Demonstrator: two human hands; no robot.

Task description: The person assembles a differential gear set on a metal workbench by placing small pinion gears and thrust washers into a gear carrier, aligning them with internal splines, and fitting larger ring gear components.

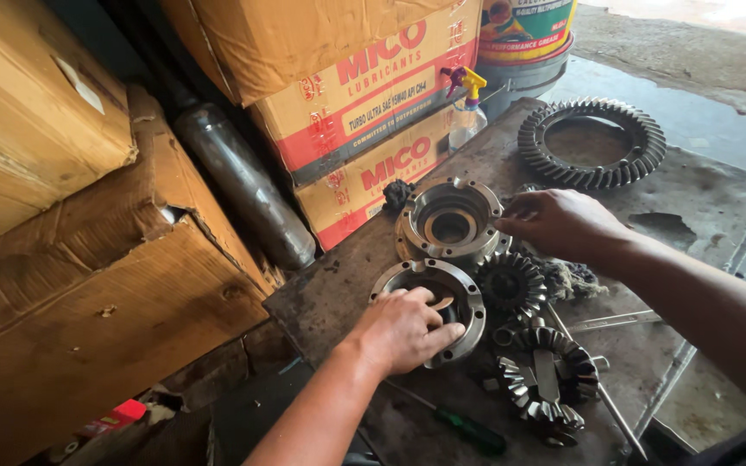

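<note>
Head view: one cam, looking down on a greasy metal tabletop [701, 207].
L hand [401, 330]: laid on the near housing half [468, 298], a round flanged metal shell at the tabletop's front-left; fingers curled over its rim and into the bore, closed loosely on the part.
R hand [563, 223]: reached in from the right; fingers pinched on the flange edge of the far housing half [449, 220], which is seated open side up just behind the near one.
Bevel gear [511, 280]: small, dark, set betw. the two shells, touching the near one's right side.
Gear cluster [550, 380]: several small toothed gears w/ a cross shaft, lying front-right of the L hand.
Ring gear [591, 142]: large toothed ring, flat at the far end, well apart from both hands.
Screwdriver [464, 427]: green handle, seen at the front edge.
Rag [573, 278]: dirty wad under the R wrist.
Spray bottle [468, 108]: clear, yellow trigger, stood against the cartons [364, 95].
Cylinder [243, 185]: grey metal, leaned betw. cartons at left.
Bucket [524, 39]: partly seen at top.
</note>
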